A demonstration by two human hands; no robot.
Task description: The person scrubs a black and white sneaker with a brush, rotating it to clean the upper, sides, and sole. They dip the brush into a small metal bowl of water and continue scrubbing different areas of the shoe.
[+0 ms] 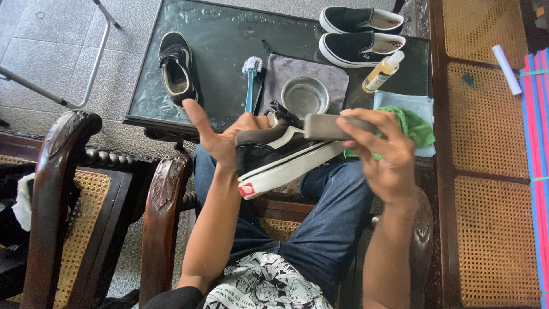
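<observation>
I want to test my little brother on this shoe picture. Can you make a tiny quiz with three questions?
1. True or false: the left hand holds a black shoe with a white sole.
2. What does the right hand press on the shoe: A) grey block, B) blue brush, C) bottle?
3. How many shoes lie on the glass table?

Key: 1 true. 2 A. 3 three.
</observation>
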